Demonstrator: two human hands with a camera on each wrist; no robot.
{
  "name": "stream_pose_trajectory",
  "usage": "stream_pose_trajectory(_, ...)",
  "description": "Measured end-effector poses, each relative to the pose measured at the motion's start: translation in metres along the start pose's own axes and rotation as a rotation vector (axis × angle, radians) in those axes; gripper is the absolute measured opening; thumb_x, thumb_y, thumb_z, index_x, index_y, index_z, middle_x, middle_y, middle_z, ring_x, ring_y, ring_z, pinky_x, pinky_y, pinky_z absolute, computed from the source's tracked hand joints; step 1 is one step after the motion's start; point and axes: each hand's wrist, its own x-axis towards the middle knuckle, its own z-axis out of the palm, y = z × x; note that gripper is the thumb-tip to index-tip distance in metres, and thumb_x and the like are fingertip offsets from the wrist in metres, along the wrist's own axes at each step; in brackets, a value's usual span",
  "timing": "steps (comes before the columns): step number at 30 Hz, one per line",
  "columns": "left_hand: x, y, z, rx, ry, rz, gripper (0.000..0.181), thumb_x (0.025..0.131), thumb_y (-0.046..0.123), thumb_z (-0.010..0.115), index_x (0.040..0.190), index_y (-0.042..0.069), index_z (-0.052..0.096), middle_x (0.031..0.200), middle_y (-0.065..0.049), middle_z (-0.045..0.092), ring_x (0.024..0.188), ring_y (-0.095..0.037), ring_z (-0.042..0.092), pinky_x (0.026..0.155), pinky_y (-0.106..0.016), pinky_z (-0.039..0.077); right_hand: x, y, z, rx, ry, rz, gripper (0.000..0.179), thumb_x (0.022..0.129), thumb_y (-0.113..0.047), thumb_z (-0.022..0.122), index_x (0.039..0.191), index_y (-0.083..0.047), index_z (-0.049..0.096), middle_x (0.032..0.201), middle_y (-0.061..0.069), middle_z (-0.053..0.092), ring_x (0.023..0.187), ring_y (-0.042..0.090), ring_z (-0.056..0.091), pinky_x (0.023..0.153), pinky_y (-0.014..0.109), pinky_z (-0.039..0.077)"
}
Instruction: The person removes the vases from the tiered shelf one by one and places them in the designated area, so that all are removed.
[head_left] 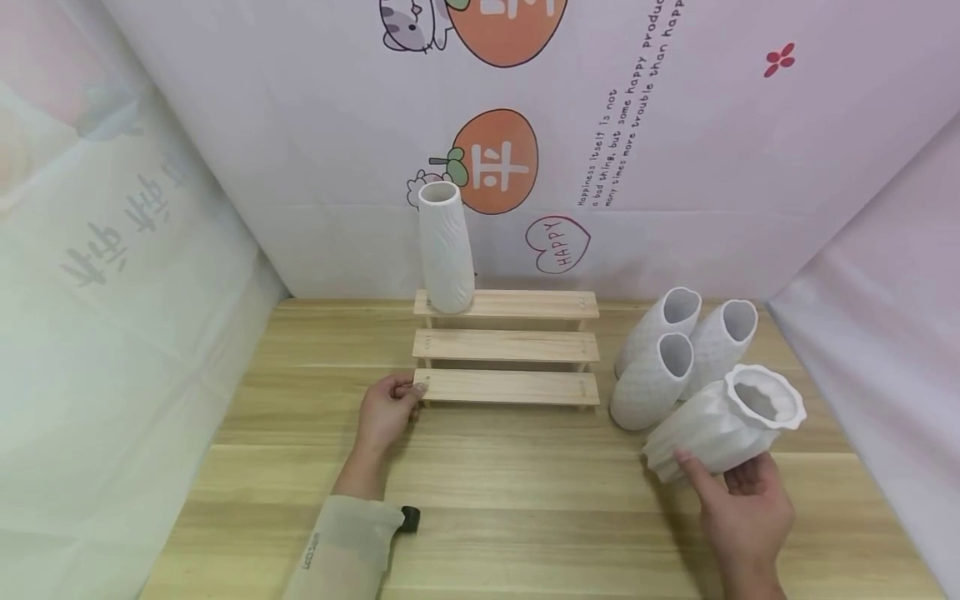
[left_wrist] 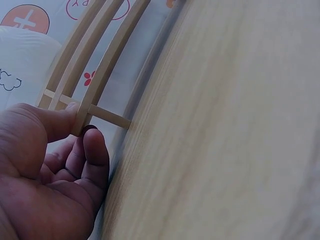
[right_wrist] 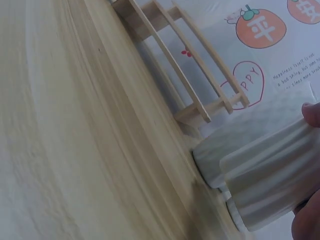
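Note:
My left hand point(head_left: 386, 412) pinches the left end of the lowest step of a three-step wooden rack point(head_left: 506, 387); in the left wrist view the thumb lies on top and the fingers curl beneath. A tall white vase point(head_left: 448, 250) with wavy relief stands upright on the left of the top step. On the right, my right hand point(head_left: 748, 517) grips a white fluted vase point(head_left: 701, 429) with a ruffled rim, tilted and lifted off the table. In the right wrist view, this fluted vase point(right_wrist: 272, 175) hides part of the vases behind it.
Three white textured vases point(head_left: 651, 383) stand close together right of the rack, just behind the held one. The wooden table point(head_left: 480, 483) meets a printed cloth backdrop point(head_left: 337, 167) at the back. White cloth walls point(head_left: 90, 333) hang on both sides.

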Motion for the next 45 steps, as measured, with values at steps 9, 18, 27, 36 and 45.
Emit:
stream_pose_trajectory(9, 0.0, 0.0, 0.001, 0.006, -0.005, 0.012, 0.036, 0.098, 0.024, 0.074, 0.123, -0.001, 0.069, 0.092, -0.009, 0.069, 0.071, -0.02, 0.069, 0.066, -0.028, 0.059, 0.022, 0.014, 0.0, 0.006, 0.041, 0.071, 0.071, 0.068, 0.014, 0.091, 0.133, -0.002, 0.067, 0.122, 0.006, 0.073, 0.118, 0.015, 0.066, 0.098, 0.016, 0.05)
stream_pose_trajectory(18, 0.001, 0.0, 0.002, 0.0, -0.004, -0.001, 0.034, 0.098, 0.023, 0.074, 0.122, 0.0, 0.069, 0.091, -0.009, 0.07, 0.07, -0.019, 0.069, 0.064, -0.028, 0.057, 0.04, 0.023, 0.004, 0.005, 0.068, 0.128, 0.075, 0.071, 0.009, 0.092, 0.139, -0.004, 0.062, 0.133, 0.01, 0.068, 0.125, 0.016, 0.063, 0.1, 0.016, 0.048)
stream_pose_trajectory(27, 0.001, 0.0, 0.001, 0.001, -0.01, 0.005, 0.036, 0.099, 0.024, 0.073, 0.125, 0.0, 0.068, 0.092, -0.009, 0.07, 0.071, -0.02, 0.069, 0.066, -0.028, 0.057, 0.051, 0.026, 0.006, -0.025, 0.075, 0.137, 0.08, 0.07, 0.006, 0.093, 0.142, -0.006, 0.06, 0.142, 0.015, 0.063, 0.132, 0.019, 0.059, 0.103, 0.016, 0.046)
stream_pose_trajectory(36, -0.001, 0.001, 0.002, 0.012, -0.005, 0.001, 0.034, 0.099, 0.023, 0.073, 0.123, 0.0, 0.068, 0.092, -0.008, 0.07, 0.072, -0.02, 0.069, 0.067, -0.029, 0.059, 0.058, 0.031, 0.008, -0.049, 0.063, 0.124, 0.082, 0.07, 0.006, 0.093, 0.143, -0.005, 0.059, 0.143, 0.018, 0.061, 0.13, 0.019, 0.06, 0.102, 0.016, 0.047)
stream_pose_trajectory(45, 0.0, -0.001, 0.002, 0.016, -0.004, 0.007, 0.035, 0.099, 0.025, 0.073, 0.124, 0.0, 0.069, 0.092, -0.009, 0.07, 0.071, -0.02, 0.069, 0.067, -0.029, 0.059, 0.058, 0.038, 0.008, -0.029, 0.042, 0.072, 0.081, 0.07, 0.008, 0.093, 0.142, -0.007, 0.06, 0.142, 0.017, 0.062, 0.129, 0.019, 0.06, 0.104, 0.019, 0.047)
